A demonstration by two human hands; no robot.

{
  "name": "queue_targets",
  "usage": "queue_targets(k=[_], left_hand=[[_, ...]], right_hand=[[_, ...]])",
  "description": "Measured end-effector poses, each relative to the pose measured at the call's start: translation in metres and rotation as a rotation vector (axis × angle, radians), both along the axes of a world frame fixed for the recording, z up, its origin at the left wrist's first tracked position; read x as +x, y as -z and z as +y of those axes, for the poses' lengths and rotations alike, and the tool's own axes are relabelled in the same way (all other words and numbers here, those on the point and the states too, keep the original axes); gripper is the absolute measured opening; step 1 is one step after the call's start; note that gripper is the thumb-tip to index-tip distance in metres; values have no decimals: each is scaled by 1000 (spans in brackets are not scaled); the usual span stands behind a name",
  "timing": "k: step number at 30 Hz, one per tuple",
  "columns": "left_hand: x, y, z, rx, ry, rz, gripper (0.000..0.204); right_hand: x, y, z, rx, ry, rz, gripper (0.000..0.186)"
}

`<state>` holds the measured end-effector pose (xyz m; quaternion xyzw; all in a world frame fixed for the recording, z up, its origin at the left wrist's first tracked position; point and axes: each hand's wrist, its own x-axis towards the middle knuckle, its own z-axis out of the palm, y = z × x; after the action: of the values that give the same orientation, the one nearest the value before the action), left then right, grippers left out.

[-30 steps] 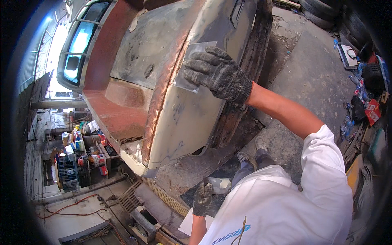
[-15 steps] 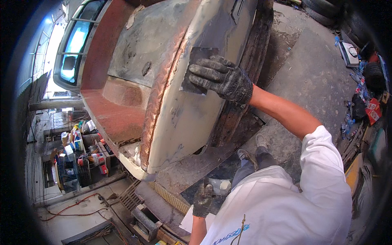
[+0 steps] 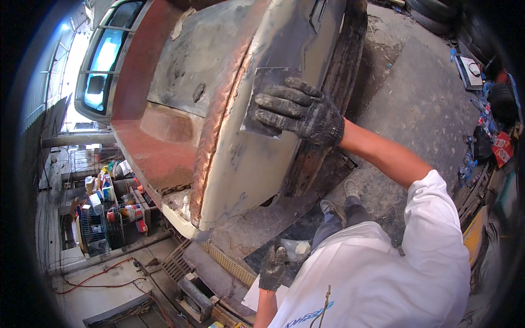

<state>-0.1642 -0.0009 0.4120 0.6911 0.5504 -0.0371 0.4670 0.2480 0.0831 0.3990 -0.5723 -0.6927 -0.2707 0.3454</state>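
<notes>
My right hand [image 3: 303,112], in a dark, dusty knitted glove, is stretched over a thin dark square sheet [image 3: 251,117] at the vehicle's side panel [image 3: 240,169]. Its fingers lie across the sheet, and the thumb is hidden. The panel is cream with grey smudged patches. Low in the view, close to my body, my left hand [image 3: 271,269] wears a similar glove. It is closed at the edge of a small grey plate [image 3: 289,247] with a pale patch on it. The glove covers part of the plate.
A rusty-red truck bed [image 3: 164,150] lies left of the panel. Shelving with assorted goods [image 3: 104,210] stands at the lower left, near a red hose [image 3: 93,279]. Tyres [image 3: 432,13], plastic bottles and a white boxy device [image 3: 469,72] line the right side.
My right hand and the dark sheet have moved slightly down along the panel. The sheet now looks lighter and a little tilted. My left hand has hardly moved.
</notes>
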Motion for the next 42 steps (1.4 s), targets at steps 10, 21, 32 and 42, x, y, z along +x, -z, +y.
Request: queue_targets(k=[10, 21, 32, 42], left_hand=[[-10, 2, -13, 211, 84, -70, 27], [-10, -23, 20, 236, -195, -353, 23], [-92, -2, 99, 235, -51, -630, 20], [-147, 16, 94, 623, 303, -447, 26]], right_hand=[[10, 15, 7, -5, 17, -2, 47], [-135, 20, -127, -283, -87, 1496, 31], [-342, 43, -166, -456, -112, 1086, 37], [-461, 130, -125, -19, 425, 1908, 42]])
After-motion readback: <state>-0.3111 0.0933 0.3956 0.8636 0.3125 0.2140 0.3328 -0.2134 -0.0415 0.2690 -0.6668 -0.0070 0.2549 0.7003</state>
